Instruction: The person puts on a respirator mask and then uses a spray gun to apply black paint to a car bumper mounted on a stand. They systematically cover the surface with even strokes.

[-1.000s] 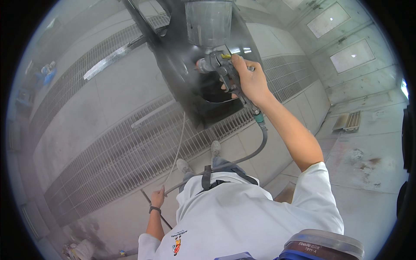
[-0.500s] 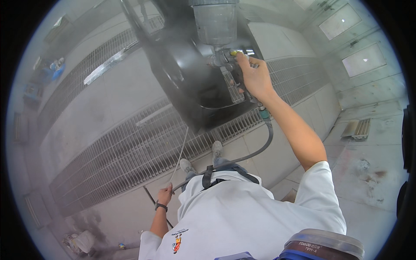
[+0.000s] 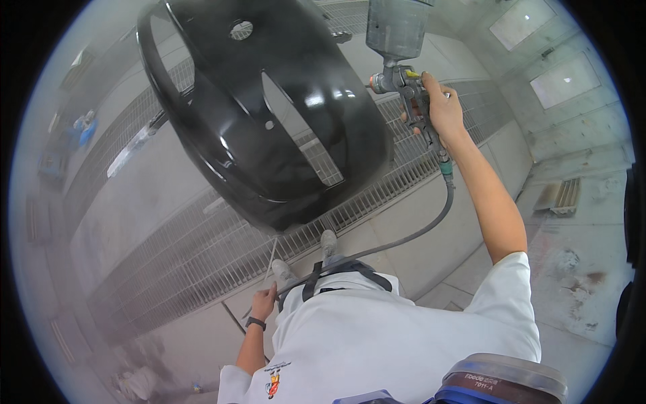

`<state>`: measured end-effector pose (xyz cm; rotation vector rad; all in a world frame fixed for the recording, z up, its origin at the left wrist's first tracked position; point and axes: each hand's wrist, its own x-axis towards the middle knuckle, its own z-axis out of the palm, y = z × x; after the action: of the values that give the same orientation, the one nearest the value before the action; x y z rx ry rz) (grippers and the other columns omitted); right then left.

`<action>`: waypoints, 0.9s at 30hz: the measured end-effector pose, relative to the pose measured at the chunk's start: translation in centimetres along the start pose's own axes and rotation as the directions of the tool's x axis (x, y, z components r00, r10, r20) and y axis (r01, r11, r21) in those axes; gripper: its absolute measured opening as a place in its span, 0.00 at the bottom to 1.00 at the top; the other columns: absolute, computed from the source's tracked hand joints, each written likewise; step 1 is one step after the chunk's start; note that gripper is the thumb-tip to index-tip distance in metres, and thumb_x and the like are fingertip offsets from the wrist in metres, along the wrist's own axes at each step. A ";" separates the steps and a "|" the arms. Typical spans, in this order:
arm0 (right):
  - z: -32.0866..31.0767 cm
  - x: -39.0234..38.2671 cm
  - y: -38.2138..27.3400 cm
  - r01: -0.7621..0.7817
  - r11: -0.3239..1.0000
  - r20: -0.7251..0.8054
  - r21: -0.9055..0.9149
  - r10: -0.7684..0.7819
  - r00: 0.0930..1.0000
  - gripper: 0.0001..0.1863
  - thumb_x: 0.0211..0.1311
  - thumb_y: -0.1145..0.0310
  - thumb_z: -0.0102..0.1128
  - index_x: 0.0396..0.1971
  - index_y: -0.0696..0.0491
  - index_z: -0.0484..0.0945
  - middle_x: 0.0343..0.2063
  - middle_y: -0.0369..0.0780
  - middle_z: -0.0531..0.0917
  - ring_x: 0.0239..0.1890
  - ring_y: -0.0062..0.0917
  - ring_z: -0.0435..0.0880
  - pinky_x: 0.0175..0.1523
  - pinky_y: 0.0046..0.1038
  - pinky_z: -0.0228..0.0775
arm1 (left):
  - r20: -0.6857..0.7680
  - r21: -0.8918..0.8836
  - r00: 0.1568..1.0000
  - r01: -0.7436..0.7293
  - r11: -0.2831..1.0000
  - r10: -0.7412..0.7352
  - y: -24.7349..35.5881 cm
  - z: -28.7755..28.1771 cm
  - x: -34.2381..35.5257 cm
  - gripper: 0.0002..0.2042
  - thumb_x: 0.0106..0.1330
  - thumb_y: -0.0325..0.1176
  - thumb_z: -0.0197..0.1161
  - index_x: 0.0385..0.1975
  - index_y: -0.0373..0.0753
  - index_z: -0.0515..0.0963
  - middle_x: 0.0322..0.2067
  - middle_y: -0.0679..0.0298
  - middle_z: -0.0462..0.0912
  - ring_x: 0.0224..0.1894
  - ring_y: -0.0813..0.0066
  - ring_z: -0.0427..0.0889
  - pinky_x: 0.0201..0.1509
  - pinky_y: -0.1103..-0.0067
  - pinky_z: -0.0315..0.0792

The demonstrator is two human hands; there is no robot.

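Observation:
My right hand (image 3: 443,111) is wrapped round the grip of a metal spray gun (image 3: 406,82). A translucent grey paint cup (image 3: 397,30) sits on top of the gun. The gun's nozzle faces left, just off the right side of a glossy black car bumper (image 3: 316,57) with several cut-out openings. From the green fitting below the grip, a grey air hose (image 3: 431,221) curves down and across my waist. Low on the left, my left hand (image 3: 263,302) is closed on that hose beside my hip.
Slatted metal floor grates (image 3: 182,259) run under the bumper between pale floor panels (image 3: 397,229). A pale wall with lit panels (image 3: 564,85) and a small vent (image 3: 562,196) stands at right. Haze hangs at the left. A respirator filter (image 3: 501,378) shows at the lower edge.
The spray gun and my right hand have moved right, from in front of the bumper to beside its right side. More of the bumper shows, further left and lower in view. My left hand keeps the hose.

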<state>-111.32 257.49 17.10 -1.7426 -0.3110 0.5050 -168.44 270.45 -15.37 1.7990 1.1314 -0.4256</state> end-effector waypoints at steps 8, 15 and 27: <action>-5.3 6.7 1.7 -0.010 1.000 -0.088 0.012 0.011 0.996 0.28 0.75 0.47 0.45 0.29 0.57 0.80 0.22 0.43 0.83 0.22 0.24 0.85 0.18 0.26 0.72 | -0.067 0.009 0.997 -0.028 1.000 0.029 5.5 -0.2 -1.7 0.31 0.75 0.57 0.52 0.28 0.29 0.83 0.22 0.43 0.80 0.28 0.46 0.82 0.37 0.62 0.72; -1.9 9.3 2.2 0.036 0.944 -0.328 -0.328 -0.150 0.933 0.29 0.73 0.48 0.52 0.39 0.65 0.82 0.19 0.41 0.81 0.17 0.23 0.81 0.16 0.27 0.71 | -0.093 -0.064 0.996 -0.022 0.998 0.016 2.5 -0.9 -2.9 0.31 0.75 0.58 0.52 0.30 0.30 0.83 0.23 0.43 0.80 0.29 0.46 0.82 0.37 0.61 0.72; 15.9 -9.3 -4.8 0.071 0.968 -0.136 -0.240 -0.106 0.985 0.28 0.73 0.46 0.55 0.39 0.62 0.84 0.23 0.38 0.84 0.23 0.20 0.86 0.19 0.22 0.76 | 0.011 -0.038 0.999 0.041 0.998 -0.041 -15.3 -9.0 0.1 0.34 0.73 0.64 0.51 0.24 0.38 0.88 0.20 0.51 0.83 0.30 0.52 0.84 0.41 0.64 0.75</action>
<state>-126.93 267.84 20.59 -1.9735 -0.3529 0.2801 -182.82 280.19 -18.94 1.7413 1.1639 -0.4344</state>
